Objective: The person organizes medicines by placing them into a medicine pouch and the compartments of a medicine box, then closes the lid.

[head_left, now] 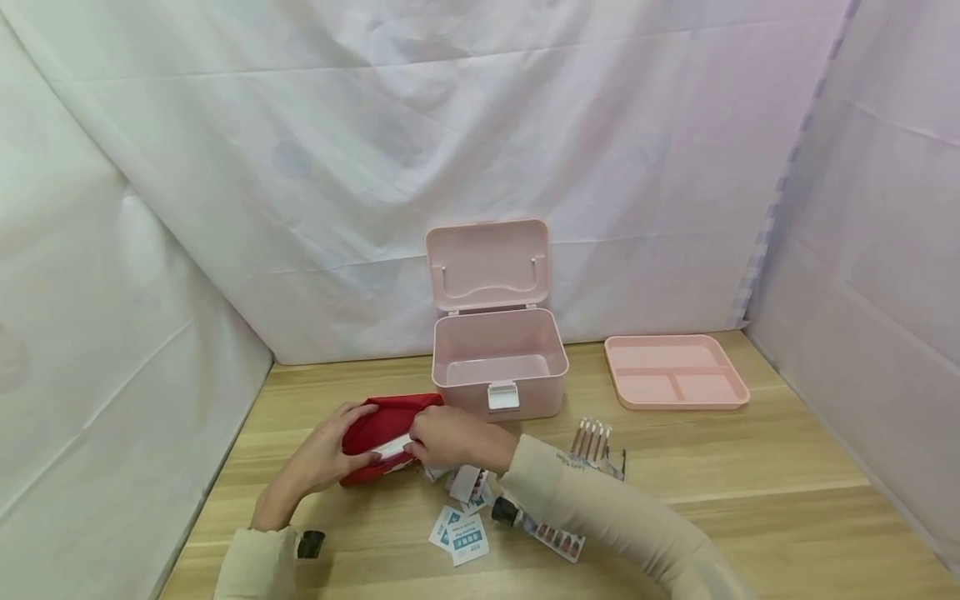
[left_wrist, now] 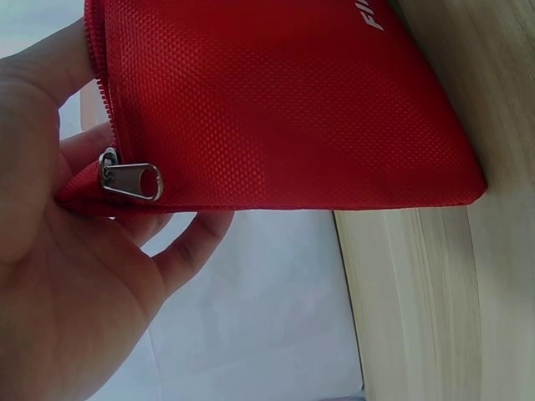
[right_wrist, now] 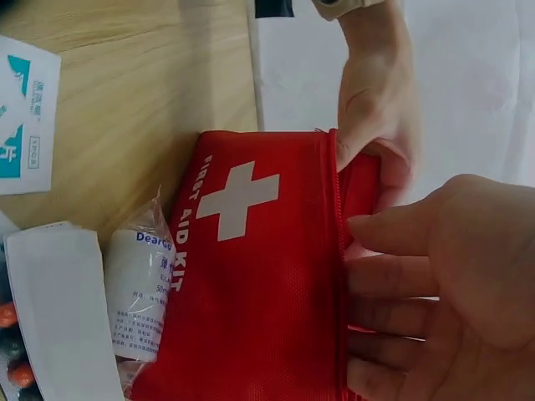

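A red fabric first aid pouch (head_left: 382, 423), marked with a white cross and lettering, stands unzipped on the table. My left hand (head_left: 322, 450) grips its left end, near the metal zipper pull (left_wrist: 132, 180) seen in the left wrist view. My right hand (head_left: 450, 437) reaches over the pouch's mouth, and in the right wrist view its fingers (right_wrist: 389, 276) dip behind the front zipper edge. Something white (head_left: 392, 447) shows in the opening by that hand; what it is, and whether the fingers hold it, is hidden. A wrapped white bottle (right_wrist: 138, 288) lies against the pouch front.
Behind the pouch stands a pink box (head_left: 501, 362) with its lid raised. A pink divided tray (head_left: 675, 372) lies at right. Nearer are white-and-blue sachets (head_left: 467, 540), blister packs of capsules (head_left: 561, 542) and a pack of swabs (head_left: 591, 437), partly behind the right sleeve.
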Demonstrator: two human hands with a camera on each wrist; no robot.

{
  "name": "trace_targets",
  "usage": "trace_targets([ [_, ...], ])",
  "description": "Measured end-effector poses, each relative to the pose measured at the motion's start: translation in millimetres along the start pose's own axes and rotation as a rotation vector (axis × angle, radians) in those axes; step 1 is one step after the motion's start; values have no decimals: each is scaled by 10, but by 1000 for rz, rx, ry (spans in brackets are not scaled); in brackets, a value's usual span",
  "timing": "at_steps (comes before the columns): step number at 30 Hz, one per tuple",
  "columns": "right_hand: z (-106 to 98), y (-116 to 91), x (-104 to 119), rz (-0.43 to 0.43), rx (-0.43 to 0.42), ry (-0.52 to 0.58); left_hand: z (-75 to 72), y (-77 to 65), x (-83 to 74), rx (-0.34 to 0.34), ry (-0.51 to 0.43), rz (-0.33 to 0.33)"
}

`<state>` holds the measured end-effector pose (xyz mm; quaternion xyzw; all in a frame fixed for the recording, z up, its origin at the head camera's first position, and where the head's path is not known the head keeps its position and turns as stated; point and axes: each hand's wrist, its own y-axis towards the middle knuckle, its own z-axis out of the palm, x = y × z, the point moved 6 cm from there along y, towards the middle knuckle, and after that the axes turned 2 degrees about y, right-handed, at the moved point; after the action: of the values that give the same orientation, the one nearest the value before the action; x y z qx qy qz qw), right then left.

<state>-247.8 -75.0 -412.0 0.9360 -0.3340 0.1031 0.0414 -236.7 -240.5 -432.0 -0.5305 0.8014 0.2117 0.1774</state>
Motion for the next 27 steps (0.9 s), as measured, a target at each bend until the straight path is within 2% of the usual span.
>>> trace_targets([
  [4, -3, -15, 14, -18, 5, 9, 10, 3, -3, 4, -2, 3],
  [12, -152, -124, -88, -80, -67, 203, 26, 6, 4, 15, -5, -9],
  [16, -269, -230, -176, -89, -121, 292, 23, 7, 8, 16, -4, -8],
  [20, -302, -346, -292, -85, -143, 409, 21, 9, 17, 18, 2, -20],
  [23, -271, -423, -385, -71, -128, 503, 12, 10, 14, 13, 6, -14],
  [27, -172, -498, -510, -46, -65, 604, 5, 8, 9, 2, 8, -1],
])
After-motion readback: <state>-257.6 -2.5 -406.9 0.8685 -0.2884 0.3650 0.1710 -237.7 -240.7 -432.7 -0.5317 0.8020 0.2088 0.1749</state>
